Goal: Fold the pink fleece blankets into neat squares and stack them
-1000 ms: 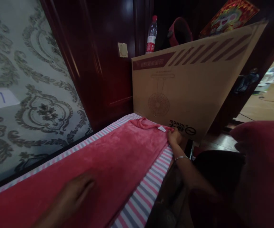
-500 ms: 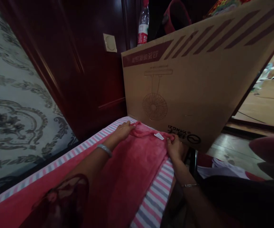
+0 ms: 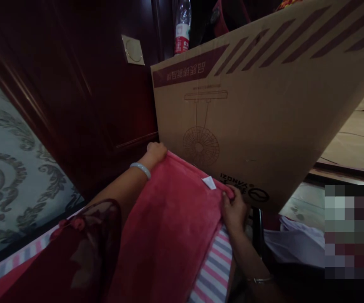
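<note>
A pink fleece cloth (image 3: pixel 172 227) lies spread over a striped sheet (image 3: pixel 212 273) in the lower middle of the frame, its far edge against a cardboard box (image 3: pixel 264 105). The left hand (image 3: pixel 155 151) is closed on the far left corner; the right hand (image 3: pixel 234 208) pinches the far right corner beside a white label (image 3: pixel 209 182). The cloth looks soft, light and limp, likely to sag if lifted, so the corners seem the best hold.

A home bedroom. Striped bedsheet (image 3: pixel 215 269), patterned wallpaper (image 3: pixel 8 168), dark wooden door (image 3: pixel 84 84). Fan carton (image 3: pixel 264 109) stored alongside.
</note>
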Available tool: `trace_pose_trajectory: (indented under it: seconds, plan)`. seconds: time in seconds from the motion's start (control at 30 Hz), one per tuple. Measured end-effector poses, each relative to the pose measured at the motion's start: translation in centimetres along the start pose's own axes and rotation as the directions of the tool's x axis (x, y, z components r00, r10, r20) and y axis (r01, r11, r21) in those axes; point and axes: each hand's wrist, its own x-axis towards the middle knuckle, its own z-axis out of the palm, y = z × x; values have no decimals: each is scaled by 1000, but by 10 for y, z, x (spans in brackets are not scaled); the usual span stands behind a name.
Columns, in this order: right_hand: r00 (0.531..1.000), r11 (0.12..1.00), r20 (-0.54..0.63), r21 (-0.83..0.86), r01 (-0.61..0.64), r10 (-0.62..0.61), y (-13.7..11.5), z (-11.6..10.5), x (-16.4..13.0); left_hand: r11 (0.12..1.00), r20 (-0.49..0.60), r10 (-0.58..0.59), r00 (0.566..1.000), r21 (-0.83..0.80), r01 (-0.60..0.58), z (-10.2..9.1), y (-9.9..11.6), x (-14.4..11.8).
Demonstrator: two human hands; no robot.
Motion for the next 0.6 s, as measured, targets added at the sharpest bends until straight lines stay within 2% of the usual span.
trace_pose_trajectory:
  seconds: [0.1,0.27,0.43,0.6]
  plan:
    - [999,998,-18,42,38,-37,4,1,0,996,18,-76,997,-48,77,2,0,13]
    - [1000,1000,7,-7,30,-30,11,4,3,962,85,-158,984,-212,172,41,13,16]
    - [1000,1000,29,-28,-1,2,12,4,5,891,73,-263,962,-365,271,70,12,12]
    - [1000,999,15,-41,-10,11,10,4,4,829,200,-319,926,-415,375,85,3,6]
